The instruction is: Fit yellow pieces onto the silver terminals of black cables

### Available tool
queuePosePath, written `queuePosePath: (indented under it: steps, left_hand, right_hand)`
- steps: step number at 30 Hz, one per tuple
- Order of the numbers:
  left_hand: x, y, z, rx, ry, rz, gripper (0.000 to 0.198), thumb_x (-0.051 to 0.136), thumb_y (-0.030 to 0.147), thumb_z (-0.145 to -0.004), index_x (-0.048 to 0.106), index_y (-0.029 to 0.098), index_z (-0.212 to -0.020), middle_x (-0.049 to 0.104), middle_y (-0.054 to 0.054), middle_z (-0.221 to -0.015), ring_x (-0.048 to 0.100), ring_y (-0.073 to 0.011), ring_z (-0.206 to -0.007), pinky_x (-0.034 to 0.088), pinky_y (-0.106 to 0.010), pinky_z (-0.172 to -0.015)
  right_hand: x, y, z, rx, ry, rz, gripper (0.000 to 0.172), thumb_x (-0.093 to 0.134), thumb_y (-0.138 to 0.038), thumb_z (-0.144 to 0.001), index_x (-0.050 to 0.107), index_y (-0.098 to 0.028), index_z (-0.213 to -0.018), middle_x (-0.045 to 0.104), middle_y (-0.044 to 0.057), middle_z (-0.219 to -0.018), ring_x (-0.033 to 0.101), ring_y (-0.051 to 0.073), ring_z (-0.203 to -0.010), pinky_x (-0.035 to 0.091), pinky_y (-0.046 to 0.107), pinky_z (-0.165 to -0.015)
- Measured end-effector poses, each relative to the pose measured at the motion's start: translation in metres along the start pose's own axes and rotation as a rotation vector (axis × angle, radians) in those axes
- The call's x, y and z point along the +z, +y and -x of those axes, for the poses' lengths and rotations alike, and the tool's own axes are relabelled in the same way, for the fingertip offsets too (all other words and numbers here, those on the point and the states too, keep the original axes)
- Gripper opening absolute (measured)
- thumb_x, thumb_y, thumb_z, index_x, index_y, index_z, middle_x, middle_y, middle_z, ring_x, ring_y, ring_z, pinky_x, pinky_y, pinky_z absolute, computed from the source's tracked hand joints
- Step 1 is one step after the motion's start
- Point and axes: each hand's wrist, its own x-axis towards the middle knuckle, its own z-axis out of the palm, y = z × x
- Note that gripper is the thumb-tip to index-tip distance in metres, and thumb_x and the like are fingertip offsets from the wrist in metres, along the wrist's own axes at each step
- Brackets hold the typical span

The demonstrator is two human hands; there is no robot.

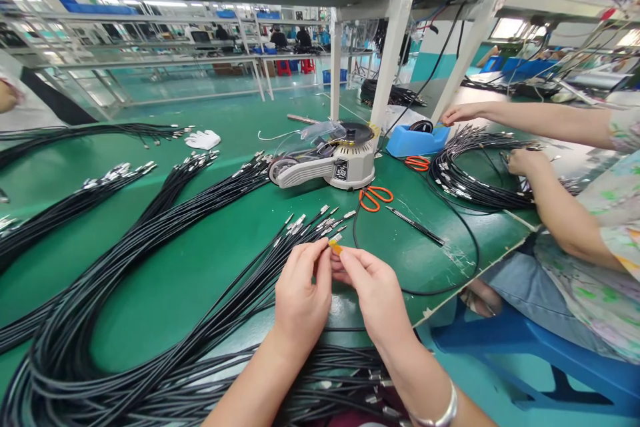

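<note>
Pinching yellow tape [336,249] on cable tip [338,238]; left hand [300,297], right hand [374,293] fingers [323,261] closed on it.

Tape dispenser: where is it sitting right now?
In the head view the tape dispenser stands on the green table near the centre, with orange scissors just right of it and a black cable bundle on its left.
</note>
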Motion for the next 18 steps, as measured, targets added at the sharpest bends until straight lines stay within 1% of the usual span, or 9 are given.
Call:
queuePosePath:
  steps: [2,5,8,10,12,14,16,18]
  left_hand:
    - [0.0,0.0,0.0,-0.009,-0.009,-0.015,0.015,0.056,0.012,-0.084,0.061,0.015,-0.098,0.064,-0.004,-0.086,0.061,-0.0123,-0.077,0.052,-0.023,-0.069]
    - [0.0,0.0,0.0,0.014,-0.045,-0.048,0.012,0.055,0.013,-0.085,0.06,0.016,-0.095,0.064,-0.004,-0.086,0.061,-0.0128,-0.077,0.052,-0.024,-0.069]
    - [-0.001,0.0,-0.001,0.035,-0.059,-0.077,0.01,0.055,0.014,-0.085,0.06,0.016,-0.094,0.062,-0.004,-0.085,0.06,-0.0126,-0.076,0.051,-0.025,-0.069]
    - [-0.001,0.0,-0.002,0.047,-0.043,-0.089,0.01,0.055,0.014,-0.085,0.059,0.016,-0.094,0.061,-0.004,-0.084,0.059,-0.0124,-0.075,0.051,-0.025,-0.069]
    - [-0.002,0.0,-0.001,0.066,-0.037,-0.094,0.011,0.056,0.013,-0.085,0.059,0.016,-0.095,0.059,-0.003,-0.084,0.058,-0.012,-0.075,0.051,-0.024,-0.069]
    - [-0.001,0.0,-0.001,0.087,-0.041,-0.097,0.012,0.056,0.012,-0.084,0.059,0.015,-0.096,0.058,-0.004,-0.085,0.058,-0.0117,-0.075,0.051,-0.023,-0.068]
    - [-0.001,0.0,0.0,0.099,-0.044,-0.102,0.013,0.057,0.012,-0.084,0.059,0.015,-0.096,0.057,-0.004,-0.086,0.057,-0.0115,-0.075,0.051,-0.023,-0.067]
    - [0.0,0.0,-0.001,0.105,-0.041,-0.11,0.013,0.057,0.011,-0.084,0.059,0.015,-0.096,0.057,-0.003,-0.086,0.057,-0.0114,-0.076,0.051,-0.022,-0.068]
  right_hand:
    - [0.0,0.0,0.004,0.074,-0.026,-0.139,0.027,0.062,-0.035,-0.08,0.071,-0.014,-0.096,0.071,0.01,-0.094,0.064,0.022,-0.087,0.052,0.037,-0.079]
    - [-0.002,-0.002,0.011,0.154,-0.005,-0.283,0.031,0.066,-0.031,-0.076,0.068,-0.012,-0.101,0.071,0.013,-0.098,0.065,0.022,-0.087,0.052,0.038,-0.079]
    - [-0.007,-0.004,0.014,0.182,0.047,-0.314,0.041,0.068,-0.031,-0.075,0.061,-0.011,-0.11,0.071,0.014,-0.098,0.066,0.022,-0.084,0.053,0.039,-0.077]
    - [-0.01,-0.006,0.013,0.162,0.085,-0.28,0.046,0.067,-0.035,-0.076,0.057,-0.013,-0.115,0.07,0.012,-0.097,0.065,0.02,-0.081,0.054,0.038,-0.075]
    - [-0.012,-0.008,0.009,0.107,0.109,-0.204,0.043,0.066,-0.042,-0.077,0.058,-0.015,-0.109,0.069,0.01,-0.096,0.065,0.019,-0.081,0.054,0.036,-0.074]
    - [-0.012,-0.01,0.004,0.049,0.101,-0.115,0.038,0.066,-0.047,-0.075,0.06,-0.016,-0.097,0.067,0.008,-0.093,0.063,0.018,-0.081,0.054,0.034,-0.073]
    - [-0.01,-0.01,-0.001,0.023,0.078,-0.043,0.036,0.07,-0.047,-0.072,0.061,-0.016,-0.088,0.066,0.005,-0.086,0.062,0.017,-0.078,0.053,0.032,-0.072]
    - [-0.008,-0.007,-0.005,0.011,0.047,0.006,0.034,0.072,-0.045,-0.07,0.061,-0.015,-0.084,0.064,0.003,-0.08,0.06,0.015,-0.074,0.052,0.031,-0.071]
